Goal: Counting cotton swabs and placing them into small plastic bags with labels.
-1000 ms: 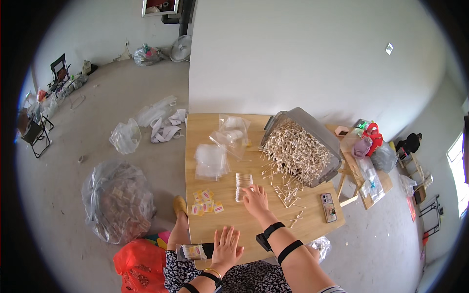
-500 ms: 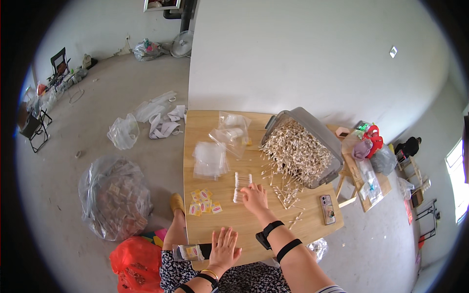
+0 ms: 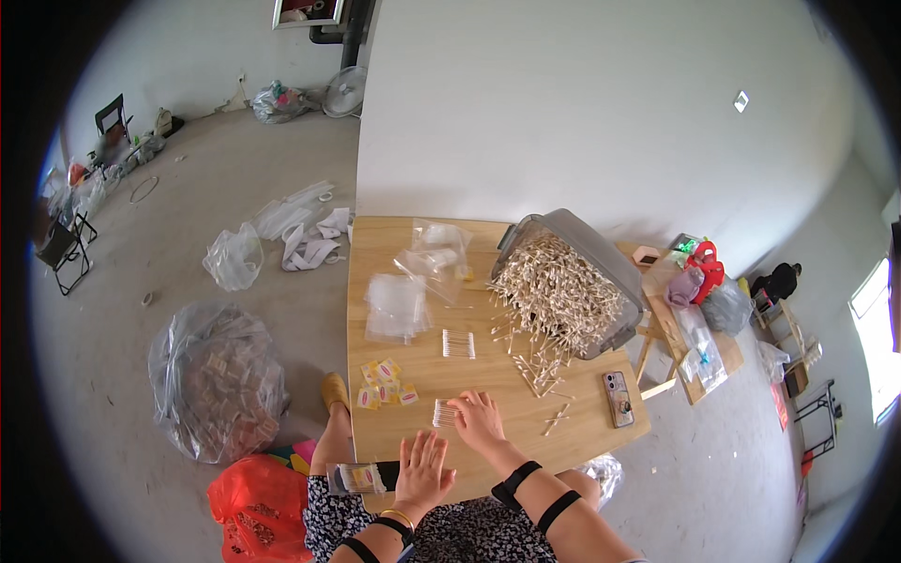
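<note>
Two groups of white cotton swabs lie in neat rows on the wooden table. The farther row of cotton swabs [image 3: 459, 344] is untouched by either hand. My right hand [image 3: 479, 419] is curled down over the nearer cotton swabs [image 3: 441, 413], covering their right part. Flat at the table's front edge rests my left hand [image 3: 425, 469], fingers stretched out. It lies over the dark end of a clear packet [image 3: 359, 479] with a yellow and white label inside. Left of the swab rows are several small yellow and white cards [image 3: 385, 383]. Behind them sit clear plastic bags [image 3: 397, 307].
A grey plastic bin [image 3: 601, 253] lies tipped, loose cotton swabs [image 3: 558, 291] spilling from it. A phone [image 3: 618, 399] is near the table's right edge. On the floor at left are a big clear bag [image 3: 221, 380] and a red bag [image 3: 258, 507]. A wall [image 3: 563, 122] stands behind.
My right hand has come nearer to me, and the near cotton swabs have slid with it, leaving a gap to the farther row. My left hand stays on the packet.
</note>
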A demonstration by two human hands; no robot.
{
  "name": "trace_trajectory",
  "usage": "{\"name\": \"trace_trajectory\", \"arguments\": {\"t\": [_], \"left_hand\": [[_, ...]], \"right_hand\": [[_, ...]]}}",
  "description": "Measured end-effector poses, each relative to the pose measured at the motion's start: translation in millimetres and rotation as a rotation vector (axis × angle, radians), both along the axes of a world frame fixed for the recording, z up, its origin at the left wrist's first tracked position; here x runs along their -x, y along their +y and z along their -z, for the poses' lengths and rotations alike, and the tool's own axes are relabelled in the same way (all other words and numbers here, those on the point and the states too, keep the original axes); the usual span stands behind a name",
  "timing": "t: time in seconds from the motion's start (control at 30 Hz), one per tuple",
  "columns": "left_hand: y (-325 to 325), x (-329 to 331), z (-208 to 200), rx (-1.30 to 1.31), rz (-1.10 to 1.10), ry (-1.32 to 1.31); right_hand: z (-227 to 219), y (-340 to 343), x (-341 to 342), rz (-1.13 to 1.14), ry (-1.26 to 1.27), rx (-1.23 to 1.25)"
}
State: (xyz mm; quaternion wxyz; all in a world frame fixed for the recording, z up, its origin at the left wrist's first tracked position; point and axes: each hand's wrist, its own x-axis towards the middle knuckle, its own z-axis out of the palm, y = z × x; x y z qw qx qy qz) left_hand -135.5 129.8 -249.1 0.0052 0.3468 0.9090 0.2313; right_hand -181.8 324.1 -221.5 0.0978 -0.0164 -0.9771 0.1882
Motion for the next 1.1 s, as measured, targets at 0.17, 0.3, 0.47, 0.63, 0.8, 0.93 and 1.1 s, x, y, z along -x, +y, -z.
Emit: {"name": "trace_trajectory", "arguments": {"t": [0.17,0.3,0.47,0.63,0.8,0.93,1.1], "left_hand": [[0,-1,0,0.012,-0.007,0.008],[2,0,1,-0.008,0.0,-0.001],[1,-1,0,-0.019,0.002,0.023],[-1,-1,-1,-0.016,-0.004,0.027],[-3,1,-2,-0.006,0.02,-0.036],[8,19,-17,0.05,0.061,-0.014],[31,68,-11,0.037,0.097,0.017]], "right_hand": [[-1,1,4,0.008,0.002,0.025],[2,10,20,0.046,-0.046,0.065],[4,16,32,0.086,-0.001,0.09],[9,10,12,0.04,-0.023,0.064],[6,7,-13,0.001,-0.005,0.152],[-1,12,-44,0.068,0.086,0.205],[7,-2,-74,0.09,0.002,0.083]]}}
